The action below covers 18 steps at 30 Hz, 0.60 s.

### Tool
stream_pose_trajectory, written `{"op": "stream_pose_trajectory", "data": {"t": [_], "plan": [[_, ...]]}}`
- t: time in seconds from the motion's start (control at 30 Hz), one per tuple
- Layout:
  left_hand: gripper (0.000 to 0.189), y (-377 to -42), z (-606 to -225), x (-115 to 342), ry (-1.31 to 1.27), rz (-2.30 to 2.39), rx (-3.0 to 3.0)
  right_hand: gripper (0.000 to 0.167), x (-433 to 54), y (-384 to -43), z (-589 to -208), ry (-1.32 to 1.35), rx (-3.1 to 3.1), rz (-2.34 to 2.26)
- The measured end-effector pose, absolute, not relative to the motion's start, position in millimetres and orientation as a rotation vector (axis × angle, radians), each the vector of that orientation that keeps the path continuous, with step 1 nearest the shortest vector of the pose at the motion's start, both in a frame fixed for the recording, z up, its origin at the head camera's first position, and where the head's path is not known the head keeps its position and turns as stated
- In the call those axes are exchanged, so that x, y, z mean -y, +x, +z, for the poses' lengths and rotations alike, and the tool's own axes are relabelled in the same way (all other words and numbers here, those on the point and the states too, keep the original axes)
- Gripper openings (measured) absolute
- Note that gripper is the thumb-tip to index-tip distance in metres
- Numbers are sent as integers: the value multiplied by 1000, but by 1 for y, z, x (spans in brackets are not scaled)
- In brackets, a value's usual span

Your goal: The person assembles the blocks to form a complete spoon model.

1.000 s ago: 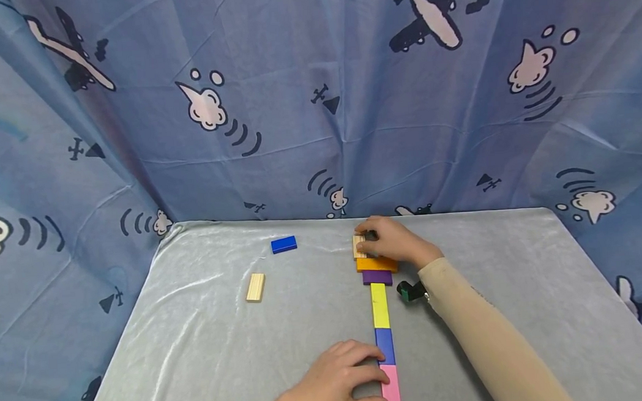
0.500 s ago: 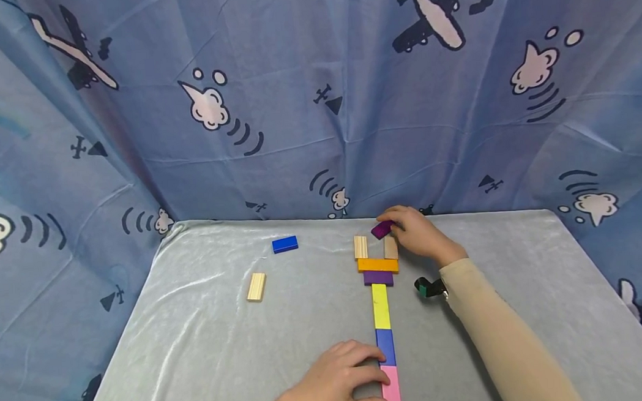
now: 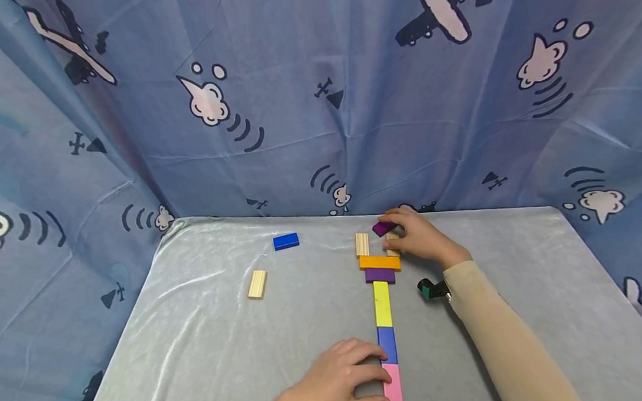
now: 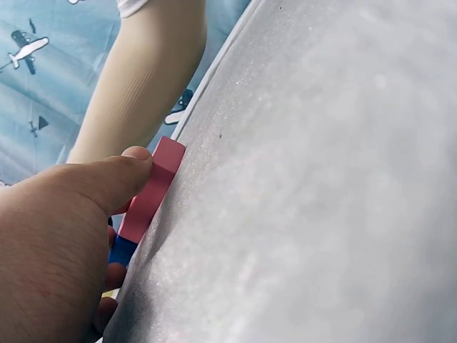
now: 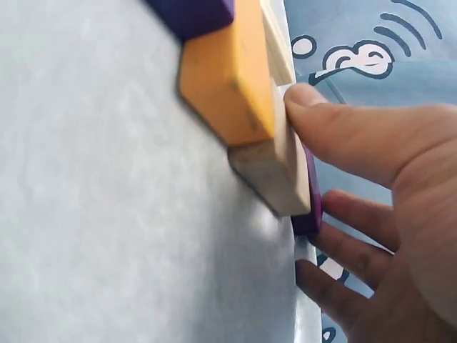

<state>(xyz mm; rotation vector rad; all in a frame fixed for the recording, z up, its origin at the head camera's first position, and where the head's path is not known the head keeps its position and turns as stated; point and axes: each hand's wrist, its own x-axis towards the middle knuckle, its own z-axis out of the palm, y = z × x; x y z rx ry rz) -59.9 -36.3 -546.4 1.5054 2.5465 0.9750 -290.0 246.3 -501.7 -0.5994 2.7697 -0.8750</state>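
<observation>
My left hand (image 3: 345,377) rests at the near end of a block row. Its fingers touch the pink block (image 3: 394,392) and the blue block (image 3: 387,340); the thumb lies against the pink block (image 4: 153,189) in the left wrist view. At the far end, my right hand (image 3: 422,237) has its thumb on the right plain wooden block (image 5: 282,179), which butts against the orange block (image 5: 235,78). Its other fingers reach beside a dark purple block (image 3: 383,228) behind that wooden block. A second plain wooden block (image 3: 362,244) stands to the left, with the orange block spanning both.
A violet block (image 3: 379,276) and a yellow block (image 3: 382,304) continue the row. Apart at the left lie another blue block (image 3: 286,242) and a plain wooden block (image 3: 257,285). A patterned blue curtain (image 3: 271,105) hangs behind the grey-covered table (image 3: 197,343).
My right hand moved from the left wooden block rightward to the right one, exposing the dark purple block; its thumb then came onto the wooden block. My left hand stayed put.
</observation>
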Motion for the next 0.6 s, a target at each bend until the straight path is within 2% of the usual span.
{"op": "stream_pose_trajectory", "data": {"t": [0.4,0.6], "plan": [[25,-57,-549,36,1536,1017,-2533,66,-255,-286,-506,-579,-2720,-895],[25,-57,-549,36,1536,1008,-2534,44,-256,-288,-507,-559,-2773,-883]]}}
